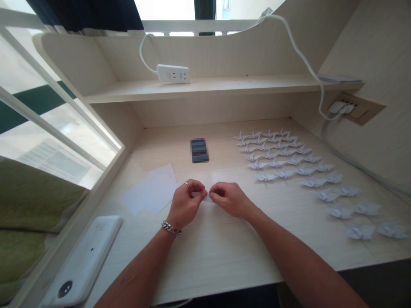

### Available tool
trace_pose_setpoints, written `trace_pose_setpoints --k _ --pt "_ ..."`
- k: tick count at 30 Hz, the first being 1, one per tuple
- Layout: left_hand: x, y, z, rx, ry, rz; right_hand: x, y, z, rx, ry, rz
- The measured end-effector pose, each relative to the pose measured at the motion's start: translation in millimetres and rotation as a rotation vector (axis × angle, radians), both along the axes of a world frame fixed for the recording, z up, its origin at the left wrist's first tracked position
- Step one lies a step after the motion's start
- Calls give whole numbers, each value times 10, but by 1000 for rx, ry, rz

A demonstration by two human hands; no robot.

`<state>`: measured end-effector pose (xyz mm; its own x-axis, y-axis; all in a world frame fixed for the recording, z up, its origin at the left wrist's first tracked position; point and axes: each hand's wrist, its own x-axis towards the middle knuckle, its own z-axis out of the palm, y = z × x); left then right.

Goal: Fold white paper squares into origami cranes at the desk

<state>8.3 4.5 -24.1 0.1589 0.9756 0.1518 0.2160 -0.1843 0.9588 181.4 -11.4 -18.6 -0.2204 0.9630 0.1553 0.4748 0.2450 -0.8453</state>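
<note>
Between my two hands is a small piece of white folded paper (207,197), mostly hidden by my fingers, just above the desk. My left hand (188,201), with a ring and a chain bracelet, pinches its left side between thumb and forefinger. On the other side my right hand (229,199) pinches the paper with its fingertips. Loose white paper sheets (150,190) lie overlapping to the left of my left hand. To the right, several folded white paper cranes (285,160) stand in rows.
A dark blurred rectangular object (199,150) lies beyond my hands. At the left front is a white device (85,261). A power strip (173,74) rests on the shelf (218,84). White cables run down the right wall to a socket (358,109).
</note>
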Motion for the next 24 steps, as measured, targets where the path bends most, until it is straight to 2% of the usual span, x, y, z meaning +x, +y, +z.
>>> trace_pose_setpoints --k 6,11,14,19,21,24 --pt "3 16 3 -32 -55 4 94 44 -37 -66 88 24" --pt "-5 24 15 -68 -67 12 38 52 -111 -124 208 27" --pt "-10 3 76 -65 49 -54 19 41 -113 -106 164 30" --pt "-35 -29 161 71 367 -204 59 13 -27 15 -17 57" --pt "-52 -21 166 93 421 -231 73 10 2 19 -48 82" --pt "-79 3 175 45 425 -284 89 15 14 -27 -24 106"
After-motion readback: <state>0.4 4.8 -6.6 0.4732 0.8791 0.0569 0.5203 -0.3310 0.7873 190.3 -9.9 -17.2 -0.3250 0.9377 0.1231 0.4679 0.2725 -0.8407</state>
